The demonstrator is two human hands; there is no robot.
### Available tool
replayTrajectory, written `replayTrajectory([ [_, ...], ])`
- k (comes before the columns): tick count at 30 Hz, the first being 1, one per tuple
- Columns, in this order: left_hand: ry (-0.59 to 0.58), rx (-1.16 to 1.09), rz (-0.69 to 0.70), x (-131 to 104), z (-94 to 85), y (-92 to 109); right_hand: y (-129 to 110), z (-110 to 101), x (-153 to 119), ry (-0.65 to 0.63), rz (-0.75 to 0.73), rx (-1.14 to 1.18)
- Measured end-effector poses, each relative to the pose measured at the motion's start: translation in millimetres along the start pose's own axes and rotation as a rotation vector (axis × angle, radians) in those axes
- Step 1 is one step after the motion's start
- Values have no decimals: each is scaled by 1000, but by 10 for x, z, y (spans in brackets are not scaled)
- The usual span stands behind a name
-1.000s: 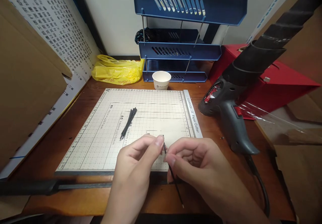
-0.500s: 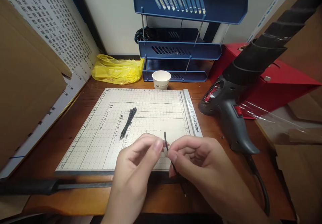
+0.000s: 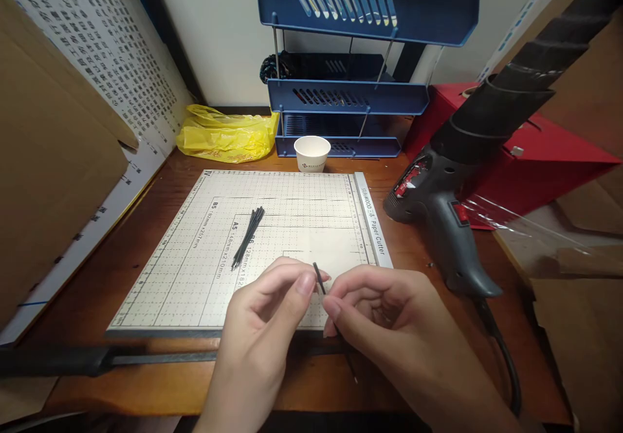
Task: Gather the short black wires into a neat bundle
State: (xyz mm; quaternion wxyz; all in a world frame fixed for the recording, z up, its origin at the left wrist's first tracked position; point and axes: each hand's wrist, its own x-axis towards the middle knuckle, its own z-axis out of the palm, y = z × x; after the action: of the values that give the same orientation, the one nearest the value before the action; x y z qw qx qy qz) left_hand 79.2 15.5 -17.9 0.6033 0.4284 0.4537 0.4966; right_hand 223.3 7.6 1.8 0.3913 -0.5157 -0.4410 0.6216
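Wire (image 3: 318, 278) tilts up-left between both hands' fingertips

Soft, even indoor light falls from above; the white mat (image 3: 272, 238) is brightest. Shadows are faint. Corners dim and straight edges bow with wide-angle distortion. The hose (image 3: 525, 89) near the lens looks soft.
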Motion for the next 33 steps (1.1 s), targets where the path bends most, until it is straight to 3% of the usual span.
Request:
replayTrajectory([
  [9, -5, 3, 37, 3, -26, -55, 11, -21, -8, -15, 8, -89],
  [15, -23, 28, 40, 13, -87, -98, 61, -49, -8, -36, -71, -147],
  [20, 5, 58, 7, -23, -6, -62, 63, -57, -33, -93, -79, -207],
  [23, 181, 297, 104, -43, 3, -8, 56, -73, -39, -81, -42, -218],
  [27, 472, 939, 439, 80, -247, 91, -15, -114, 68, 60, -13, -485],
  [29, 437, 1238, 445, 195, -422, 136, -81, -124, 182, 182, -60, -740],
  [33, 396, 1521, 208, 387, -601, 189, -217, -104, 427, 327, -40, -1138],
])
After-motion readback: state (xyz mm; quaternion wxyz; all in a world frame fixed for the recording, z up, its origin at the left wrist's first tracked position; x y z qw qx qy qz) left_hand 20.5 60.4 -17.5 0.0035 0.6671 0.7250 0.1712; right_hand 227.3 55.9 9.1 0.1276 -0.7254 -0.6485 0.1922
